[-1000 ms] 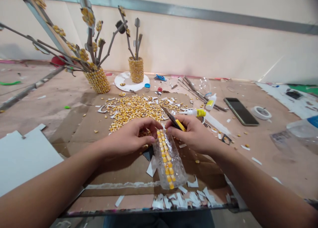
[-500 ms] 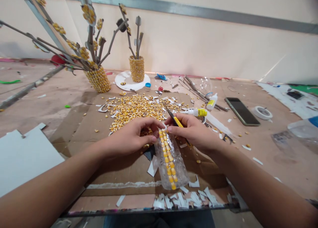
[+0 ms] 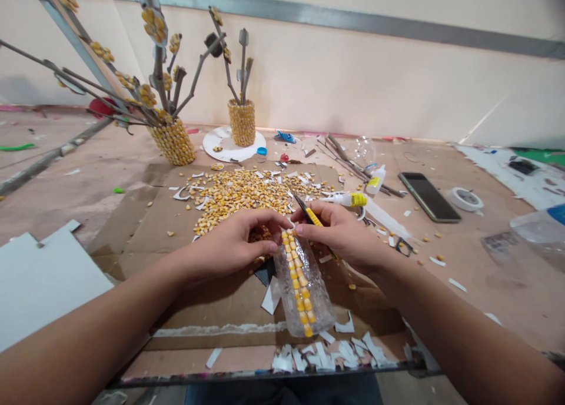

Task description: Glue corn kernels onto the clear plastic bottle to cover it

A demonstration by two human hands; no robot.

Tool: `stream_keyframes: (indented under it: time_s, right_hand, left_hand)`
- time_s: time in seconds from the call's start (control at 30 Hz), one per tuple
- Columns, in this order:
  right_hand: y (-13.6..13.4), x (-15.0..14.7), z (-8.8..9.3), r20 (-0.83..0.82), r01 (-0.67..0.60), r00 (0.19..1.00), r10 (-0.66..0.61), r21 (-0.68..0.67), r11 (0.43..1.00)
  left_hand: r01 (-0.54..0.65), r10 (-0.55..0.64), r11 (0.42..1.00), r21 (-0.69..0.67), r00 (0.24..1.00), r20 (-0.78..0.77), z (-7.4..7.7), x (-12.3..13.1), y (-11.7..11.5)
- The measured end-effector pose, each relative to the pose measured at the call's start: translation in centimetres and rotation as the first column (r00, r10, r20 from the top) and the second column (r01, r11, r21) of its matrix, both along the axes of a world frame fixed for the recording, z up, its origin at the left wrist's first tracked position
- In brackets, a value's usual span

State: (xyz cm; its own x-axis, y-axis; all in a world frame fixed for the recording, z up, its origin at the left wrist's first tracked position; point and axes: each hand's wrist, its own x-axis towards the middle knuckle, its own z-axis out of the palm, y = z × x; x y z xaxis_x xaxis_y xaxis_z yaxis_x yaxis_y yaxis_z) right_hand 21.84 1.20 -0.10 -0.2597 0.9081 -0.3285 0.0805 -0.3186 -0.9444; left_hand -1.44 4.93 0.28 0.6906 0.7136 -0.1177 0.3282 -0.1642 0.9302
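A clear plastic bottle piece (image 3: 309,299) lies on brown cardboard (image 3: 132,228) in front of me, with two rows of yellow corn kernels (image 3: 298,281) stuck along its top. My left hand (image 3: 233,243) curls over the far end of the bottle, fingertips pinched at the top kernels. My right hand (image 3: 342,234) meets it from the right, fingers closed round a yellow and black utility knife (image 3: 309,212) whose blade points away to the upper left. Both thumbs and forefingers press close together at the bottle's far rim.
A pile of loose corn kernels (image 3: 238,196) spreads beyond my hands. Two kernel-covered vases with twig branches (image 3: 174,140) (image 3: 242,122) stand behind. Glue bottles (image 3: 375,180), a phone (image 3: 427,196), a tape roll (image 3: 464,199) lie right. White foam board (image 3: 39,281) sits left; paper scraps (image 3: 326,355) line the front edge.
The bottle piece has shifted slightly right and nearer. My right hand has turned the knife a little, and both hands have closed in at the far rim.
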Motion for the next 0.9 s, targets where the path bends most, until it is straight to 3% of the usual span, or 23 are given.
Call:
stream_keyframes:
  time_s: [0.37,0.5,0.6,0.7,0.8,0.9]
  right_hand:
    - [0.1,-0.2,0.0,0.011,0.000,1.000,0.000,0.025,1.000]
    - [0.5,0.7,0.1,0.034,0.166,0.985,-0.171,0.117,0.979]
    - [1.0,1.7,0.0,0.077,0.269,0.956,-0.284,0.165,0.949]
    - [1.2,2.2,-0.3,0.161,0.241,0.949,-0.272,0.189,0.952]
    - [1.1,2.2,-0.5,0.233,0.157,0.951,-0.205,0.209,0.965]
    - [0.8,2.1,-0.5,0.273,0.106,0.947,-0.172,0.239,0.965]
  left_hand:
    - [0.015,-0.015,1.000,-0.017,1.000,0.007,0.2,-0.2,0.1]
    - [0.000,0.002,0.997,0.074,1.000,-0.018,0.5,-0.6,0.4]
    - [-0.126,0.132,0.968,0.219,0.991,-0.015,0.5,-1.5,1.5]
    - [-0.327,0.333,0.868,0.375,0.942,0.051,0.3,-2.8,3.3]
    - [-0.507,0.488,0.767,0.393,0.859,0.156,-0.3,-4.1,5.0]
    - [-0.590,0.561,0.728,0.349,0.806,0.190,-1.1,-5.0,6.0]
